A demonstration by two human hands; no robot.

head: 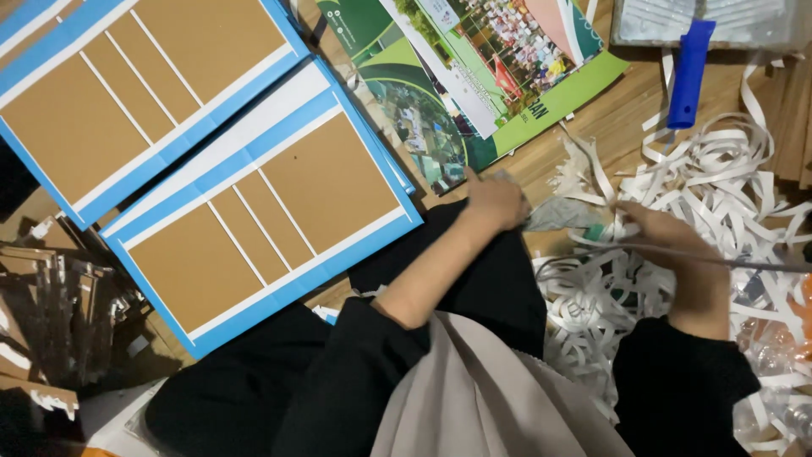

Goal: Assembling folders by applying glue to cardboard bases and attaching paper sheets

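The person sits on a wooden floor [609, 127], seen from above, with both hands low in front of the body. The left hand [495, 201] rests over one end of a crumpled grey-white piece of paper or cloth [562, 216]; its fingers are curled down and closed on that material, though the fingertips themselves are hidden under the hand. The right hand [677, 245] lies just right of it, fingers bent and pinching the other end of the same piece, with a small green bit showing between the two hands. A thin grey rod or wire [736, 261] crosses over the right hand and runs out to the right edge.

Around and beneath the right hand spreads a loose heap of curling white paper strips [719, 169], reaching from near the lap to the far right. Far from the hands, a blue-handled tool [687, 72] lies on the floor against a clear plastic packet [744, 21]. Further left, a stack of glossy green printed sheets [474, 76] lies fanned out. On the left, two blue-bordered boards with brown panels and white dividing lines [271, 211] overlap one another. At the near left sits a pile of brown cardboard offcuts [59, 305]. Crumpled clear plastic [778, 372] lies at the near right.
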